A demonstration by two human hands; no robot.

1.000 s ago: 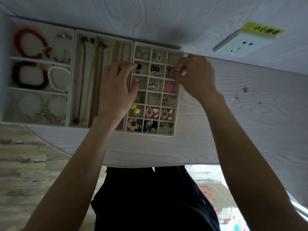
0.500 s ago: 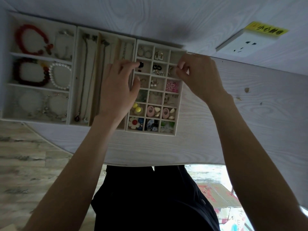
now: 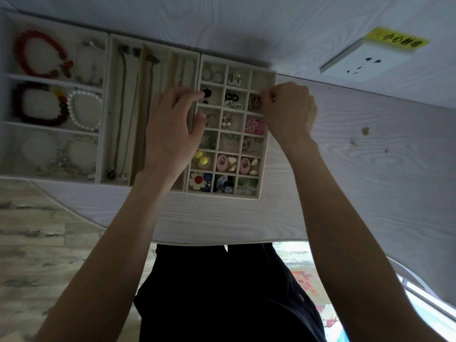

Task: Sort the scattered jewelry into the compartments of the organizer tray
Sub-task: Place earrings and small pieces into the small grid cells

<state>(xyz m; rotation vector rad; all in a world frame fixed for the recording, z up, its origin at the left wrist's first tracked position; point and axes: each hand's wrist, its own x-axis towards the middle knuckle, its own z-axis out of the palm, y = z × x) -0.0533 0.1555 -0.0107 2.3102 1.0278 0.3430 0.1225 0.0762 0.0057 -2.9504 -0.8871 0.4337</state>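
Over the earring tray (image 3: 270,134), we are pinching light, snag-prone gold earrings (image 3: 255,102) with our right hand (image 3: 288,112), our left hand (image 3: 170,129) fingertipping a black stud (image 3: 206,93).

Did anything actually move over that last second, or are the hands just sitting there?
Barely. The right hand stays at the small-grid tray, fingers curled over the gold earrings compartment. The left hand still touches the black earring. No jewelry visibly changed compartments.

trays (image 3: 269,134): 3 | hands (image 3: 170,134): 2 | wall sockets (image 3: 365,62): 1
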